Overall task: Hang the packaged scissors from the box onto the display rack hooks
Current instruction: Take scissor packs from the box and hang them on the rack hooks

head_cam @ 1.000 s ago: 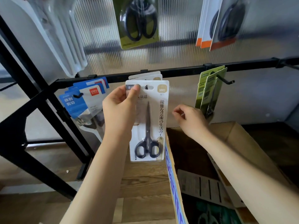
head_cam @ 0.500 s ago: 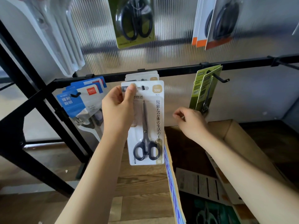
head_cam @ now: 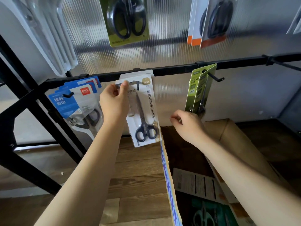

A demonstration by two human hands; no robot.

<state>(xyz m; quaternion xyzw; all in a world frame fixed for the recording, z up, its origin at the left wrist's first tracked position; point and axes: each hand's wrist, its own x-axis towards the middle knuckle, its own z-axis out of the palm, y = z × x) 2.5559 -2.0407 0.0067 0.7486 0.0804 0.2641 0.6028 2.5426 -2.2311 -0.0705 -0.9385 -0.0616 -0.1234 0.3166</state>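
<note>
Left hand [head_cam: 114,101]: white scissors pack [head_cam: 143,110] pinched at its top corner, hang-slot threaded onto the centre hook [head_cam: 137,85]. Right hand [head_cam: 187,123] held loosely curled, empty, above the cardboard box [head_cam: 228,132]. Hanging step judged nearly complete; release required next.

This is a shop display. A black metal rack [head_cam: 171,70] carries hooks hung with carded scissors: blue packs [head_cam: 71,101] left of the left hand's grip, green packs [head_cam: 195,88] to its right, more above. A stock carton [head_cam: 231,134] stands open below.
</note>
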